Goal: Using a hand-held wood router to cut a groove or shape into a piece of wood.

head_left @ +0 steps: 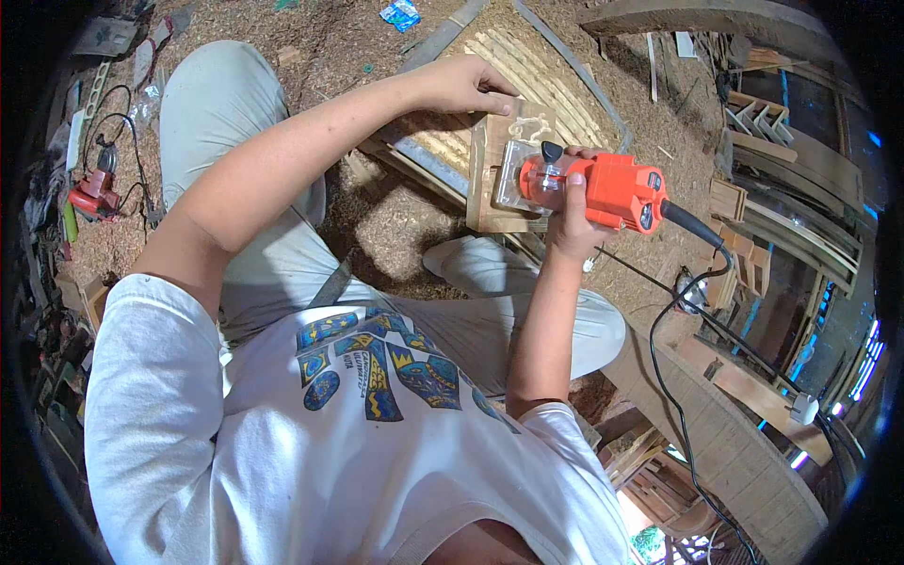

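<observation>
An orange trim router (pixel 617 188) is gripped in my right hand (pixel 576 221), the fingers wrapped round its body. Its clear base (pixel 513 174) rests against a wooden board (pixel 507 215) that has a pale carved pattern (pixel 529 125) near its far end. With thumb and fingers, my left hand (pixel 474 87) holds the board's far left corner. Below the board lies a slatted wooden piece (pixel 546 71) with grey edge strips. The router's bit cannot be made out behind the clear base.
A black power cord (pixel 702 235) runs from the router down the right side. On the left, a red corded power tool (pixel 97 193) lies among sawdust (pixel 325 61). Wooden frames (pixel 758 122) and a long plank (pixel 730 443) stand to the right. A blue packet (pixel 400 15) lies far off.
</observation>
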A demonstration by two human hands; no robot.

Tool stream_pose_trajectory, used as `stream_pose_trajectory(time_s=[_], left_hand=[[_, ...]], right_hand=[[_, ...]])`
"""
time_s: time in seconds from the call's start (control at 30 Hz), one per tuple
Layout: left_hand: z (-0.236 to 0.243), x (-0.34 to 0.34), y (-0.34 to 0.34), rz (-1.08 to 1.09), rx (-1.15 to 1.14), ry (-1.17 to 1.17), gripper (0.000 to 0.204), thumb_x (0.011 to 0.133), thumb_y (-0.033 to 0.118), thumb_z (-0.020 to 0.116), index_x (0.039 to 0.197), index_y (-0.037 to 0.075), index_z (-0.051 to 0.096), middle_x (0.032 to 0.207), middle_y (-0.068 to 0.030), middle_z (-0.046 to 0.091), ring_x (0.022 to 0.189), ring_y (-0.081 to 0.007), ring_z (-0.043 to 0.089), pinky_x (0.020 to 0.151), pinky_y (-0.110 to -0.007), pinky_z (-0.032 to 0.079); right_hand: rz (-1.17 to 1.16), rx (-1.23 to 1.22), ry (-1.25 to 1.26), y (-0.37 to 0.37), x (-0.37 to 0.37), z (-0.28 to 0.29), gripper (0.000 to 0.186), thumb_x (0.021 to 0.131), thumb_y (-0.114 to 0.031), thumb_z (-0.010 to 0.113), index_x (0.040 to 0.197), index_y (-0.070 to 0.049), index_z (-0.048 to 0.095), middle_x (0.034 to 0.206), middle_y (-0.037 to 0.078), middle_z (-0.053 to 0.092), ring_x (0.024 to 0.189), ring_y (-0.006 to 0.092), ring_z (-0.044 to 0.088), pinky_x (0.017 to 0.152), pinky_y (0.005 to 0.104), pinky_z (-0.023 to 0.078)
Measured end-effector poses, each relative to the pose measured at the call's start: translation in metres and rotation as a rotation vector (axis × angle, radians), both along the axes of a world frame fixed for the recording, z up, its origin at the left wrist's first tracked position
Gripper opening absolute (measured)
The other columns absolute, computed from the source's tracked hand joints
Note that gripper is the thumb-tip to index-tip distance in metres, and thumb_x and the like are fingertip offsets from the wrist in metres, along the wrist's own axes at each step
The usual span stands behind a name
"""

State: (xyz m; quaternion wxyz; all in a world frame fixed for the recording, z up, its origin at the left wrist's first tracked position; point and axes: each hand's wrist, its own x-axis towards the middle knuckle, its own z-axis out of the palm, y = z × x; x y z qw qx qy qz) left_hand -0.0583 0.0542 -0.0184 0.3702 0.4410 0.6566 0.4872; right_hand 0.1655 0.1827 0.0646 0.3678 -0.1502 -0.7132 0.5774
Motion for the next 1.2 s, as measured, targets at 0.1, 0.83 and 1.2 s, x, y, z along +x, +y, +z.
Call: stream_pose_trajectory(time_s=[0.1, 0.83, 1.2], left_hand=[[0.003, 0.001, -0.001, 0.000, -0.028, -0.009, 0.056, 0.096, 0.040, 0.079, 0.140, 0.006, 0.070, 0.126, -0.0168, 0.077, 0.117, -0.0211, 0.072, 0.103, -0.036, 0.055], [0.000, 0.000, -0.001, 0.015, -0.036, 0.028, 0.054, 0.096, 0.044, 0.078, 0.137, 0.009, 0.072, 0.125, -0.0158, 0.077, 0.117, -0.0228, 0.073, 0.104, -0.038, 0.054], [-0.003, -0.007, 0.004, 0.170, -0.045, -0.097, 0.036, 0.096, 0.031, 0.078, 0.119, 0.004, 0.079, 0.108, -0.0087, 0.080, 0.099, -0.0144, 0.072, 0.090, -0.033, 0.057]], right_hand=[[0.016, 0.014, -0.008, -0.003, -0.001, -0.002, 0.046, 0.084, 0.001, 0.075, 0.127, 0.002, 0.057, 0.113, 0.016, 0.068, 0.106, 0.0302, 0.070, 0.098, 0.0467, 0.057], [0.075, 0.041, -0.078, -0.015, 0.001, -0.006, 0.045, 0.086, -0.003, 0.079, 0.127, 0.002, 0.058, 0.116, 0.016, 0.070, 0.111, 0.0283, 0.068, 0.099, 0.0427, 0.055], [0.068, 0.075, -0.035, -0.016, -0.006, -0.014, 0.044, 0.085, -0.001, 0.077, 0.125, 0.001, 0.060, 0.112, 0.013, 0.070, 0.106, 0.0256, 0.069, 0.096, 0.0411, 0.056]])
